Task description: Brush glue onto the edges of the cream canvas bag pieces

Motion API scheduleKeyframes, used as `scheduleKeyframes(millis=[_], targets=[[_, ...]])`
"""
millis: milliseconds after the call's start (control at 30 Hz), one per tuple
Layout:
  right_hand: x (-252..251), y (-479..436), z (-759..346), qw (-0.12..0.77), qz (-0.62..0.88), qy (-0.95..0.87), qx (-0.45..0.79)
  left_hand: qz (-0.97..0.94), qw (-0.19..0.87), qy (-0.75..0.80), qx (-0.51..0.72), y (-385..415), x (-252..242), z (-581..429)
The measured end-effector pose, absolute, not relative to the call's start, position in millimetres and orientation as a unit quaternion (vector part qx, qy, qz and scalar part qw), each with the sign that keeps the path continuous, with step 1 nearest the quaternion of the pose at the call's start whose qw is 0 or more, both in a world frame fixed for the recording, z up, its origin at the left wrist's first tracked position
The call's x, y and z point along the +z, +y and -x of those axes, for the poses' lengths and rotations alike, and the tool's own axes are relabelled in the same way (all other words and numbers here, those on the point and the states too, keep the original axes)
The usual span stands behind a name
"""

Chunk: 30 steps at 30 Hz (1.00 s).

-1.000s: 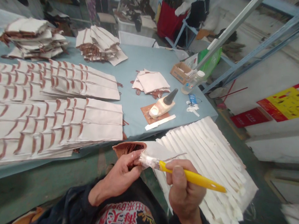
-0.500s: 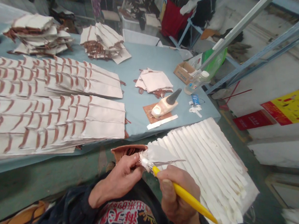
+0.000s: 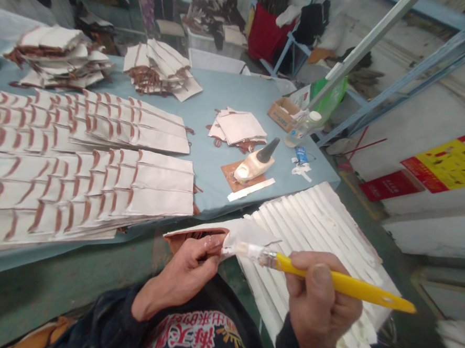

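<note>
My left hand (image 3: pixel 187 276) pinches a brown-and-white leather piece (image 3: pixel 197 236) in front of my chest, below the table's near edge. My right hand (image 3: pixel 319 305) is closed round a yellow-handled brush (image 3: pixel 344 286). Its white, glue-caked bristles (image 3: pixel 238 248) touch the piece right by my left fingertips. Under both hands lies a fanned stack of white strips (image 3: pixel 330 243).
The blue table (image 3: pixel 229 95) carries long overlapping rows of white pieces with brown edges (image 3: pixel 86 181), more piles at the back (image 3: pixel 160 70), a small stack (image 3: pixel 239 128), a glue bottle (image 3: pixel 254 165) on a brown scrap, a cardboard box (image 3: pixel 283 114) and a plastic bottle (image 3: pixel 302 127).
The brush handle has swung from pointing down-right to nearly level, and my right hand has moved right. The bristles stay on the leather piece in my left hand.
</note>
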State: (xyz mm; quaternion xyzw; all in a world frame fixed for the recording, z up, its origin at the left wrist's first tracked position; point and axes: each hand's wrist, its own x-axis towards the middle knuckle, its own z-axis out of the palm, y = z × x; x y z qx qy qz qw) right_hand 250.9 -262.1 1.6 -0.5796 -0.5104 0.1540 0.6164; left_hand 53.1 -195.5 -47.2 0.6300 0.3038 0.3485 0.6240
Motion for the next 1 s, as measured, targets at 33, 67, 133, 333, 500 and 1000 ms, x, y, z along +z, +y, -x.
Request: scheduleKeyframes(millis=[33, 67, 133, 333, 500, 1000], targets=[[0, -261, -249, 0.613, 0.579, -0.517, 0.145, -0.632, 0.62, 0.305, 0.351, -196, -47, -54], [-2, -260, -247, 0.603, 0.578, -0.531, 0.143, -0.629, 0.621, 0.307, 0.353, -196, -47, -54], [-7, -261, -245, 0.57, 0.574, -0.565, 0.162, -0.622, 0.624, 0.311, 0.356, -197, -47, -55], [-6, -267, -251, 0.586, 0.569, -0.534, 0.217, -0.6, 0.659, 0.29, 0.35, -199, -47, -55], [0, -252, -249, 0.631, 0.565, -0.509, 0.155, -0.593, 0.655, 0.316, 0.345, -201, -47, -59], [-10, -255, -268, 0.67, 0.551, -0.453, 0.205, -0.509, 0.695, 0.358, 0.36, -208, -46, -63]])
